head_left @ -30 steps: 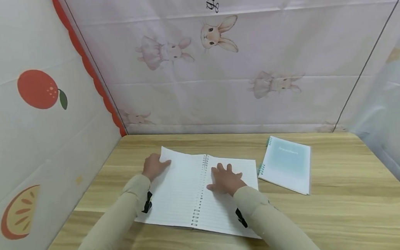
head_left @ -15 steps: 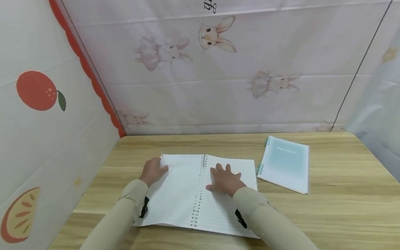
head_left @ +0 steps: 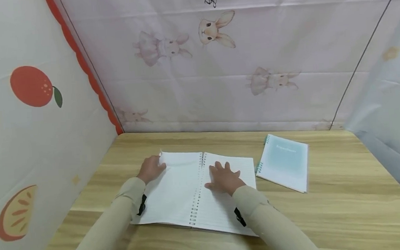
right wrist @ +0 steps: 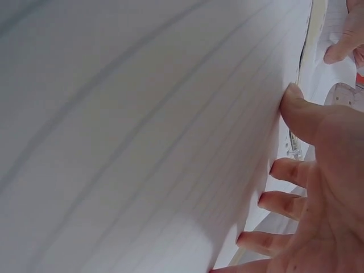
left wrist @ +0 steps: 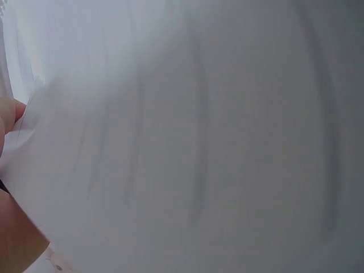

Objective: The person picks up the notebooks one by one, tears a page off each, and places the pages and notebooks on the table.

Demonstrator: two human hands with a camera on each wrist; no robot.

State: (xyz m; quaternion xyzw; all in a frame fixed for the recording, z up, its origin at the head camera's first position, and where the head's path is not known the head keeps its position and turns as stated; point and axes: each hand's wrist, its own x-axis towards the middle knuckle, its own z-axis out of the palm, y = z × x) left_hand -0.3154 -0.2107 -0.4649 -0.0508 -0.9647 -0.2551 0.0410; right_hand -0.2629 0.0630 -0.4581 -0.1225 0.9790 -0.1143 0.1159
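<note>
A spiral notebook lies spread on the table, with lined white pages either side of its wire binding. At the upper outer edge of the left page, my left hand pinches the paper. In the left wrist view the thumb is on one side of the sheet and a finger shows past its edge. My right hand rests on the right page with fingers spread. The right wrist view shows its fingertips touching the paper; the page's lower part is partly hidden by the forearm.
A second spiral notebook, closed with a pale blue cover, lies right of the pages. The wooden table meets printed cloth walls at the back and left.
The left page's raised upper corner has come down flatter. My left hand has shifted slightly left and lower with it. The right hand has stayed in place on the right page.
</note>
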